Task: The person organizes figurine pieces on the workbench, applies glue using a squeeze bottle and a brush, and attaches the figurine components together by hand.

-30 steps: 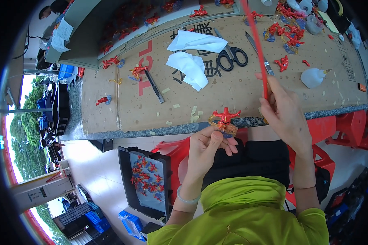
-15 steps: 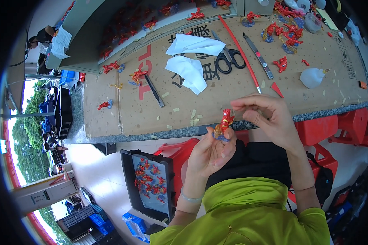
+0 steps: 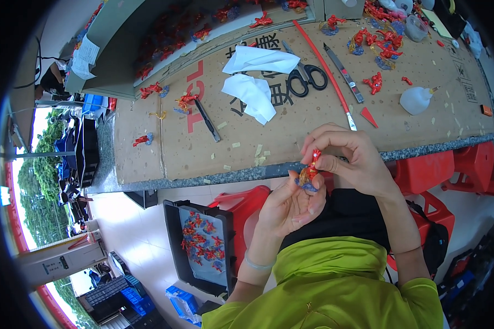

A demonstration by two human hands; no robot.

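Figurine [image 3: 307,180], red w/ bluish base, sitting betw. both hands, just off near edge of table [image 3: 197,159]. L hand [image 3: 295,205] gripping base, thumb vs. fingers; R hand [image 3: 357,162] pinching upper part w/ thumb + fingertips. Black tray [image 3: 177,236] holding more figurines [image 3: 201,241], standing below, L side. Tabletop, farther: red wedge [image 3: 369,117], red pale-tipped stick [image 3: 321,68], knife [image 3: 344,74], scissors [image 3: 306,77], white cloths [image 3: 250,96] lying about.

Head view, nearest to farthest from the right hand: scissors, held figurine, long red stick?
1. Held figurine, touching the right hand.
2. Long red stick, lying just beyond the hand.
3. Scissors, farther out, left of the stick.
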